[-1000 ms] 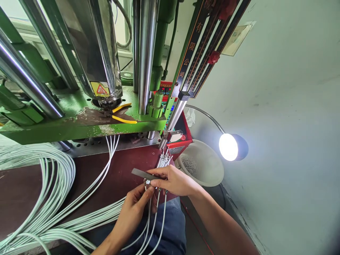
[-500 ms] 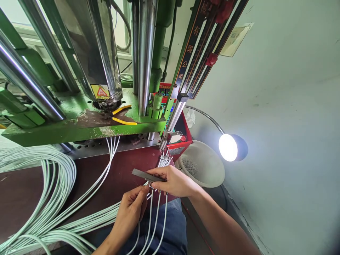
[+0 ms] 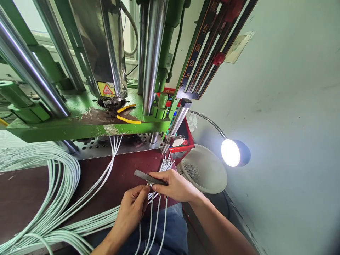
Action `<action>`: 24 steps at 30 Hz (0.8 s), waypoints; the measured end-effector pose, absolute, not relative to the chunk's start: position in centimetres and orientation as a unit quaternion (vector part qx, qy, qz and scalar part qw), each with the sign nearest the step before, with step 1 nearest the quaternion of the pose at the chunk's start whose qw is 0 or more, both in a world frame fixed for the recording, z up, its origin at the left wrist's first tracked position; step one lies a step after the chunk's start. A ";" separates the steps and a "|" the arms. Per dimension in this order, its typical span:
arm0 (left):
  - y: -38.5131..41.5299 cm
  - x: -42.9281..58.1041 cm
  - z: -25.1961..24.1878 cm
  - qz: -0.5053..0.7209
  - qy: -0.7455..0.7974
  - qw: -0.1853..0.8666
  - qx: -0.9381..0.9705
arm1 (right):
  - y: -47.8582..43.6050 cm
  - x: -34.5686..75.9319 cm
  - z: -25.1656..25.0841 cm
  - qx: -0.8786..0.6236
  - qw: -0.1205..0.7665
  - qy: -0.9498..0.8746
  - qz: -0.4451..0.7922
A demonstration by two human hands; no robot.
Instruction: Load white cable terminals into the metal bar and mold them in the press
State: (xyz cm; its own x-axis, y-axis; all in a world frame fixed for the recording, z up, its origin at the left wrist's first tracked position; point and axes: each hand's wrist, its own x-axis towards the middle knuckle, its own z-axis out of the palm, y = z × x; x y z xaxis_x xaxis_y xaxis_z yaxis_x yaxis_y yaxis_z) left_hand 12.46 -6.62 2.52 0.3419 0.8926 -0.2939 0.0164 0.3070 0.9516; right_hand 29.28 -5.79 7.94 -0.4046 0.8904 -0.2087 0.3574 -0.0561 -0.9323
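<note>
My right hand (image 3: 174, 185) is closed around a flat grey metal bar (image 3: 142, 175), which sticks out to the left past its fingers. Several white cables (image 3: 159, 216) hang down from beneath the bar and that hand. My left hand (image 3: 133, 203) pinches a white cable near its end, close against the bar's lower edge. A small shiny end piece (image 3: 149, 183) shows between the fingertips and the bar; its details are too small to make out. More cable ends with metal tips (image 3: 167, 163) lie bundled just beyond my right hand.
A green press (image 3: 87, 129) stands ahead, with yellow-handled pliers (image 3: 129, 121) on its plate. Coiled white cables (image 3: 63, 170) cover the left of the dark red table (image 3: 127, 170). At right are a white bucket (image 3: 212, 177) of small pieces and a lit lamp (image 3: 230, 153).
The view has shifted slightly, so the press and lamp appear a little further right. Both hands stay together at the bar, with the left fingertips moved only slightly.
</note>
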 end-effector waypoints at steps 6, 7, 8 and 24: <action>-5.9 11.8 3.3 0.276 0.450 0.698 0.484 | -2.6 30.2 7.2 -0.458 0.172 -0.641 0.591; -5.9 11.5 3.2 0.266 0.452 0.709 0.471 | -1.7 30.1 6.7 -0.463 0.164 -0.643 0.587; -6.0 11.2 2.9 0.257 0.452 0.717 0.464 | -0.8 30.0 6.2 -0.470 0.155 -0.650 0.576; 5.3 2.3 5.8 0.499 0.596 0.486 0.399 | 2.0 23.5 1.3 -0.547 0.057 -0.815 0.182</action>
State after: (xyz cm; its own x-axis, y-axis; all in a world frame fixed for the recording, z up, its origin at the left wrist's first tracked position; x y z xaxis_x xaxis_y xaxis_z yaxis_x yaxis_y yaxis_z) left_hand 2.25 5.28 5.77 -0.2093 0.9609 -0.1814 -0.0090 0.1836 0.9830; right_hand 23.54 2.05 1.31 -0.3946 0.9127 -0.1061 0.8712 0.3350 -0.3588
